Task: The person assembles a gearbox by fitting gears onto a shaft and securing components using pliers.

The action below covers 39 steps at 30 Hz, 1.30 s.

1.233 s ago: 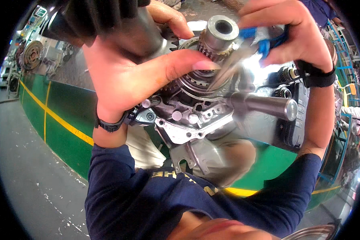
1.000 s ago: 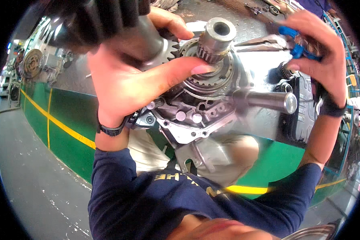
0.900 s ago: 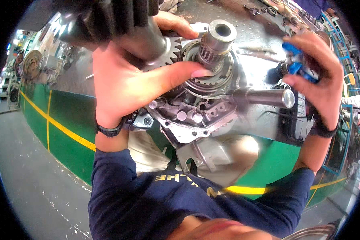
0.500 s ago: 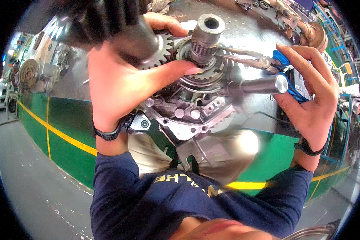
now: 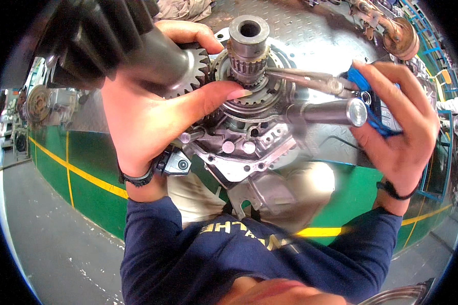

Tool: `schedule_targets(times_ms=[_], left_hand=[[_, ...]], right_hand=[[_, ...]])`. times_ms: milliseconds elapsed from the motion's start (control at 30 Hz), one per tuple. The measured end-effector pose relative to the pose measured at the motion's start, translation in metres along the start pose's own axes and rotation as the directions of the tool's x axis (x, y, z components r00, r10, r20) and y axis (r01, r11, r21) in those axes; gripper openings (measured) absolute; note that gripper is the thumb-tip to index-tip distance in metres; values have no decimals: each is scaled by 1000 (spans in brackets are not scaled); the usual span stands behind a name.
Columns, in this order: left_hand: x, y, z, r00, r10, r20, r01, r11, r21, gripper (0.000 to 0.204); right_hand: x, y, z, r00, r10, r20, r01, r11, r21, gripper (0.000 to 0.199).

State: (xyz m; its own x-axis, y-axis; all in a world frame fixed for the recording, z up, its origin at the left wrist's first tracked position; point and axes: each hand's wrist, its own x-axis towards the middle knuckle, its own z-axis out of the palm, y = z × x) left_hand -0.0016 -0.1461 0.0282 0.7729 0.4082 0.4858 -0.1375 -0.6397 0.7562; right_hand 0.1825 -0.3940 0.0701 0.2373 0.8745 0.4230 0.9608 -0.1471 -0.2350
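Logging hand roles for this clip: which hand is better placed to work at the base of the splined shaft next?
Right, probably. The right hand holds the blue-handled pliers, whose tips already reach the splined shaft. The left hand is occupied gripping the large gear shaft, its thumb resting across the gears.

The splined shaft (image 5: 248, 46) stands central in the gear housing (image 5: 244, 147); a large gear (image 5: 188, 66) sits to its left, pliers (image 5: 310, 81) and a smooth shaft (image 5: 331, 112) to its right.

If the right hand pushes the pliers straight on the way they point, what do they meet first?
Most likely the splined shaft at the hub: the pliers in the right hand point left with their tips right at its base, above the ring gear. Depth is unclear; they may already touch.
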Motion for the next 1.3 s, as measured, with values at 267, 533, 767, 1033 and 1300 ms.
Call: schedule_targets(times_ms=[267,533,767,1033,1300], left_hand=[[3,-4,-3,999,-41,-5,41,999,25,79],[6,-11,-2,999,-20,-36,20,1000,-3,80],[11,-10,2,1000,14,-9,-14,1000,-2,80],[5,-4,-1,998,66,-18,-64,995,82,72],[4,0,0,997,-12,-72,9,999,-37,86]], right_hand=[[-15,-24,18,991,-21,-134,0,988,-154,54],[-17,-31,35,979,47,-198,-73,989,-128,52],[-2,-29,13,986,65,-155,-91,982,-167,57],[24,9,-10,992,-121,33,125,980,-156,63],[41,13,-25,905,-412,109,417,805,-422,63]])
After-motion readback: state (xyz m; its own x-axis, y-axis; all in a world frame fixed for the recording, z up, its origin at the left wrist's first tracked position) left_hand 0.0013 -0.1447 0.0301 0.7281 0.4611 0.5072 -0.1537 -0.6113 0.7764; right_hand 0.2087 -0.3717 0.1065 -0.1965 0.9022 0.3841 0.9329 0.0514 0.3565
